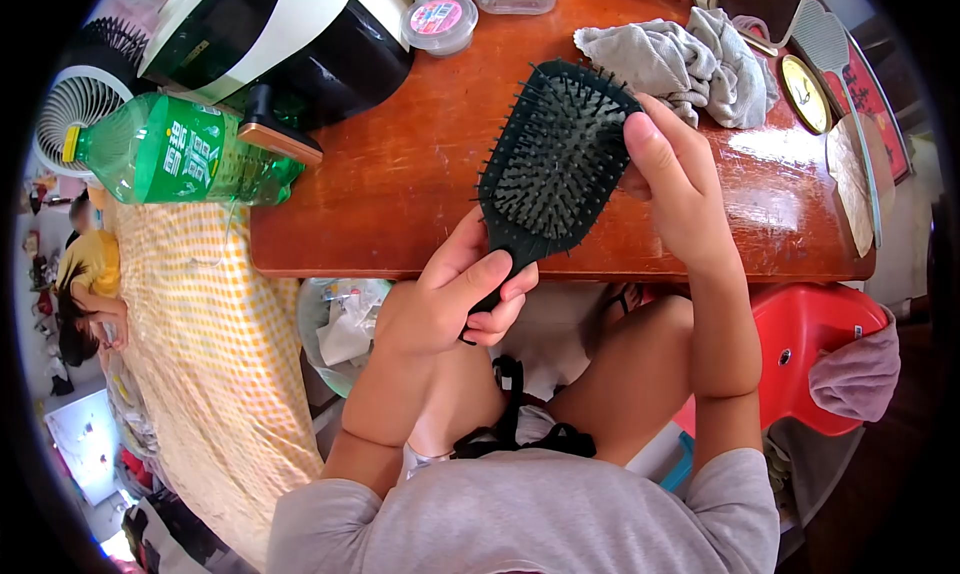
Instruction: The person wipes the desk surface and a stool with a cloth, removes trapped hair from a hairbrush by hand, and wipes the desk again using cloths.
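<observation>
A black paddle hairbrush is held up above the front edge of the wooden table, its bristles facing me. Dusty grey fluff seems to lie among the bristles. My left hand is wrapped round its handle, below the brush head. At the upper right corner of the head, my right hand has thumb and fingers pinched together at the rim and outer bristles. Whether a bit of fluff sits between those fingertips is too small to make out.
A reddish wooden table bears a black-and-white appliance, a green bottle, a round tub and a grey cloth. Below are a lined bin and a red stool. Another person is at far left.
</observation>
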### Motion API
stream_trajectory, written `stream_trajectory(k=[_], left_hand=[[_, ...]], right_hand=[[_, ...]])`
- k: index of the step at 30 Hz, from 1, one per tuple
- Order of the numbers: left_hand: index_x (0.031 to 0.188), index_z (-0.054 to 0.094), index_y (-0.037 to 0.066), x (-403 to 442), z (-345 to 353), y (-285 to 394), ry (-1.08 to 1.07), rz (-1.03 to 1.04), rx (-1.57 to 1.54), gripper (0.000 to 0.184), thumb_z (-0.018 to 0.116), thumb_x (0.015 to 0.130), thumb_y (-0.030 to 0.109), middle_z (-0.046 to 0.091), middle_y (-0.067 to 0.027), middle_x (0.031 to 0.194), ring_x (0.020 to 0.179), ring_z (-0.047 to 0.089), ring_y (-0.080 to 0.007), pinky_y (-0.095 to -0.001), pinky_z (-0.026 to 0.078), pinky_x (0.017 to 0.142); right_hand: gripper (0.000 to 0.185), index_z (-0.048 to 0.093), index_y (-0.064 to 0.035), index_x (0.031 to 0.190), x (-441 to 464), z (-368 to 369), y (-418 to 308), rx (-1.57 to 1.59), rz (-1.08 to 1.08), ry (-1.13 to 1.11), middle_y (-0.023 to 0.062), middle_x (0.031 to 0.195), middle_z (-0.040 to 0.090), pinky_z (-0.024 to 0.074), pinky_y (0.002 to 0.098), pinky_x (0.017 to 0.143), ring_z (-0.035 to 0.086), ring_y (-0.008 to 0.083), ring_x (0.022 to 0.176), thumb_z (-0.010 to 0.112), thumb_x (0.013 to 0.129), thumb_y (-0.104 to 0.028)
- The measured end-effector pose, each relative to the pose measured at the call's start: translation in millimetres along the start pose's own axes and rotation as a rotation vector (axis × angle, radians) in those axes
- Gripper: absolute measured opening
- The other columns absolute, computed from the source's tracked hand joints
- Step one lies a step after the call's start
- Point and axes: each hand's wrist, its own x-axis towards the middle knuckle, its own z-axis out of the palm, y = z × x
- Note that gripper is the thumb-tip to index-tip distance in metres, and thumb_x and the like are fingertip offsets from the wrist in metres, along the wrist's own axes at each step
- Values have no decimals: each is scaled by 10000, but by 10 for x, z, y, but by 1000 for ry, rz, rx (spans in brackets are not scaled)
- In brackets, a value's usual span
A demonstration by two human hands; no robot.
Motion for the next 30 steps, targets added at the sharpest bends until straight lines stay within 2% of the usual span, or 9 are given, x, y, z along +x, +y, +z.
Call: stream_trajectory(k=[3, 7, 9, 10, 11, 14, 25, 28, 30], left_hand=[[1353, 231, 159, -5, 20, 8, 10, -11, 4, 424, 416, 972, 181, 427, -65, 827, 451, 314, -45, -183, 253, 385], [1339, 245, 134, 22, 73, -13, 71, -4, 72, 408, 414, 968, 167, 432, -62, 828, 452, 314, -41, -183, 261, 392], [1306, 272, 96, 27, 91, -41, 167, 68, 155, 375, 415, 964, 150, 445, -57, 826, 452, 315, -39, -185, 268, 395], [1306, 272, 96, 35, 86, -50, 167, 67, 156, 375, 415, 964, 150, 445, -57, 826, 452, 315, -39, -185, 268, 395], [1285, 286, 80, 44, 74, -59, 178, 90, 175, 353, 417, 962, 140, 456, -54, 830, 452, 316, -38, -185, 270, 395], [1253, 307, 61, 57, 104, -48, 217, 118, 201, 322, 419, 958, 124, 475, -52, 837, 449, 317, -38, -185, 271, 394], [1203, 333, 55, 80, 135, -76, 313, 123, 315, 268, 425, 957, 111, 486, -32, 835, 521, 355, -28, -173, 285, 428], [1276, 295, 88, 87, 109, -94, 319, 151, 383, 336, 401, 957, 92, 481, -69, 852, 470, 346, -41, -179, 272, 397], [1195, 332, 48, 83, 125, -73, 310, 150, 333, 262, 426, 961, 122, 482, -27, 830, 534, 364, -29, -172, 289, 434]], right_hand=[[277, 561, 13, 954, -24, 43, -58, 14, -43, 80, -45, 682, 447, 345, 219, 573, 388, 42, 660, 516, 949, -261], [242, 562, -6, 974, -3, 93, 20, -130, -177, 195, -49, 619, 417, 329, 229, 501, 360, 50, 568, 636, 876, -215], [258, 585, -41, 955, -44, 120, -33, -484, -297, 461, -39, 556, 397, 307, 226, 436, 334, 57, 482, 732, 782, -162], [229, 618, -77, 890, -38, 112, -31, -586, -472, 533, -18, 515, 416, 322, 233, 401, 380, 84, 420, 760, 719, -130], [229, 618, -77, 890, -37, 106, -36, -585, -473, 533, -18, 515, 416, 322, 233, 401, 380, 84, 420, 760, 719, -130], [176, 645, -105, 789, -53, 120, -90, -790, -775, 272, 8, 521, 485, 385, 287, 405, 481, 166, 421, 748, 647, -90], [177, 632, -132, 778, -36, 150, -40, -910, -747, 263, 1, 549, 468, 394, 294, 427, 482, 171, 440, 699, 627, -69], [185, 636, -133, 786, -51, 159, -62, -967, -699, 214, -4, 560, 480, 399, 290, 434, 492, 167, 448, 694, 624, -65], [191, 640, -134, 792, -46, 162, -73, -976, -714, 217, -5, 561, 485, 400, 293, 426, 498, 169, 449, 703, 624, -69]])
